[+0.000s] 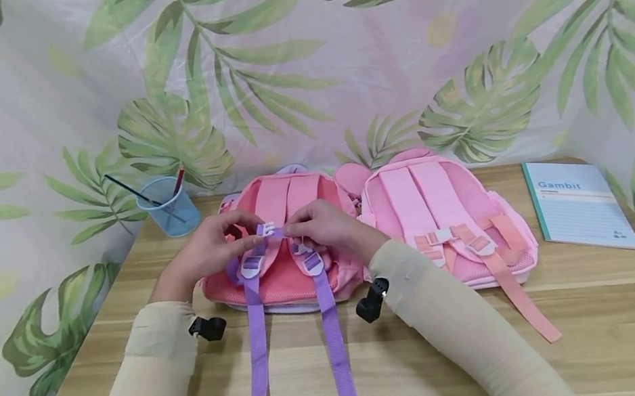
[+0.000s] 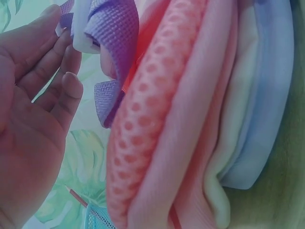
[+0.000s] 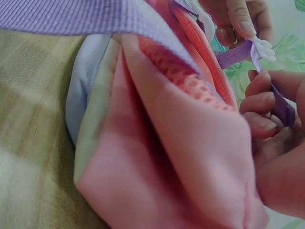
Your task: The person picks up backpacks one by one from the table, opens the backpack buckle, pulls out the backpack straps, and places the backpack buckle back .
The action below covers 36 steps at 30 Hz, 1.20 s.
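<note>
A coral-pink backpack lies back side up on the table, its two long purple straps hanging toward the front edge. Above it my left hand pinches a white pronged buckle between thumb and fingers. My right hand pinches the purple webbing just right of the buckle. In the right wrist view the webbing runs from the white prongs into the right fingers, with a short end sticking out past them. The left wrist view shows the left palm beside the backpack's mesh edge.
A lighter pink backpack with a fastened white buckle lies close on the right. Beyond it is a notebook. A blue mesh cup holding pencils stands at the back left, before a leaf-print cloth.
</note>
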{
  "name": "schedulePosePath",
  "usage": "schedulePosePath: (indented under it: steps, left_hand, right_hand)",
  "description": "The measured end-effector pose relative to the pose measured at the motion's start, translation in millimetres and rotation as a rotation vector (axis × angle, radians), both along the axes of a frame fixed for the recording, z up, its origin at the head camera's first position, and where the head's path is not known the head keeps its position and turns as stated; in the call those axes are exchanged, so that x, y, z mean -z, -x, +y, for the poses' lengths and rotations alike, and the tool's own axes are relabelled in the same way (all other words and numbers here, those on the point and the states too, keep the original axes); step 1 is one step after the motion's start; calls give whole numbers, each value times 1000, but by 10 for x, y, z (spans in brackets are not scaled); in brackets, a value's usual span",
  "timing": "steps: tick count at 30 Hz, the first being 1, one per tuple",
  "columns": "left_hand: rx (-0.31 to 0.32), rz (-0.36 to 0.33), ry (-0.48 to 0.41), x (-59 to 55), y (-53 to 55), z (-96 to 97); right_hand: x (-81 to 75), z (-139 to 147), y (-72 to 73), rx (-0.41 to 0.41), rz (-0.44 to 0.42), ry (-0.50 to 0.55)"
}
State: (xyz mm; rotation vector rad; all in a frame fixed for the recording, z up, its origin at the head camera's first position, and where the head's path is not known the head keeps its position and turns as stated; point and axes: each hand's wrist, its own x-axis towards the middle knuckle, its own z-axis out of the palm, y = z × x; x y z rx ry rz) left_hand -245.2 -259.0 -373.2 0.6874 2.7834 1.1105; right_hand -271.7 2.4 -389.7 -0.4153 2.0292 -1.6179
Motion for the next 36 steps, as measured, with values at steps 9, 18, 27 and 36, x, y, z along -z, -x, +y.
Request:
schedulePosePath:
  steps: [9,18,27,36]
  left_hand:
    - [2,-2,-1,-3,-2,9]
    - [7,-10,3,-20,-14,21]
    - [28,14,23,-1,1,21]
    - [35,24,40,-15,-2,31]
  right_hand:
    - [-37,-41,-12,1,18,-7]
    - [-37,-111,-47,-7,-17,42]
    - [-55,-82,-80,5,-101,130]
    - [-48,-102,-81,17,-122,150]
